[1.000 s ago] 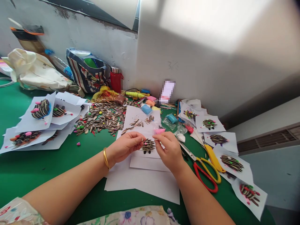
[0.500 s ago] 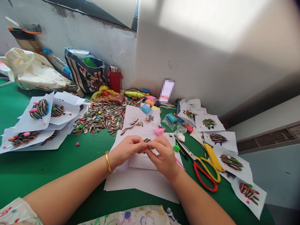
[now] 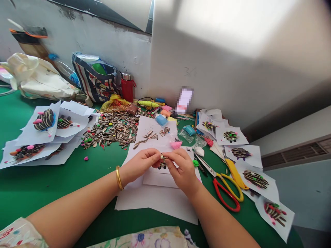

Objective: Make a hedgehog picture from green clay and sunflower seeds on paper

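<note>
Over the middle of the white paper (image 3: pixel 155 196), my left hand (image 3: pixel 141 163), with a gold bangle at its wrist, pinches thumb and forefinger together. A tiny pale piece (image 3: pixel 162 157), perhaps modelling clay, shows at the fingertips. My right hand (image 3: pixel 182 168) is closed too, its thumb and forefinger meeting the left fingertips at that piece; what it grips is too small to name. Just beneath the fingers, dark striped sunflower seeds (image 3: pixel 162 166) lie on a small white card, partly hidden. Beyond the hands, loose seeds and a pink clay lump (image 3: pixel 176 144) rest on paper.
A seed heap (image 3: pixel 113 129) spreads behind left, near seed-picture cards (image 3: pixel 45 134). More cards (image 3: pixel 256 179) line the right edge. Scissors (image 3: pixel 227 189), a yellow cutter (image 3: pixel 236 174) and green clay (image 3: pixel 196 163) lie right of the hands. A red flask (image 3: pixel 127 88) stands by the wall.
My fingertips have shifted slightly and parted a little. The pale piece between them and more of the seeds below now show. Everything else lies as before.
</note>
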The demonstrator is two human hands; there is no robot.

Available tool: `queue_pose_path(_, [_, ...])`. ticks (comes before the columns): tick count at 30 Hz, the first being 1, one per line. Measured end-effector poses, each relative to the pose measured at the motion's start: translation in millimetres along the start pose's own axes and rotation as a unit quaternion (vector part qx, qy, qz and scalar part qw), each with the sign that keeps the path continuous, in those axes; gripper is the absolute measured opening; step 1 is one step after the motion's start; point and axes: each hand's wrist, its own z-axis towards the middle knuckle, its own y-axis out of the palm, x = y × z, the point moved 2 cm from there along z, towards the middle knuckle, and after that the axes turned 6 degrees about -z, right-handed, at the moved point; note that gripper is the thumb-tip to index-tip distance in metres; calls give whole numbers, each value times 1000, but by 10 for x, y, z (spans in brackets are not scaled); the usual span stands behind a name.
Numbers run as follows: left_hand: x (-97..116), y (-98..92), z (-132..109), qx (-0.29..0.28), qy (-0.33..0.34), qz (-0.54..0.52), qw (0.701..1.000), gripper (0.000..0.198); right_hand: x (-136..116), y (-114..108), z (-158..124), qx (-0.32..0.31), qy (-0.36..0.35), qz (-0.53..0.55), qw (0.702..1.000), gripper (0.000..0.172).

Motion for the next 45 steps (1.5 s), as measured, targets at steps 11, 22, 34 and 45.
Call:
queue_pose_path(11, [0, 3, 5, -9, 49, 138, 989, 42, 16, 31, -1, -23, -2, 4, 1000, 18])
queue_pose_path(22, [-135, -204, 97, 123, 13, 147, 981, 44, 459, -32, 84, -77, 130, -78, 985, 6])
queue_pose_path(34, [-204, -236, 120, 131, 3, 180, 975, 44, 445, 169, 31, -106, 84, -128, 982, 9])
queue_pose_path(45, [-231, -230, 133, 116, -5, 198, 973, 46, 478, 226, 25, -115, 83, -142, 980, 9])
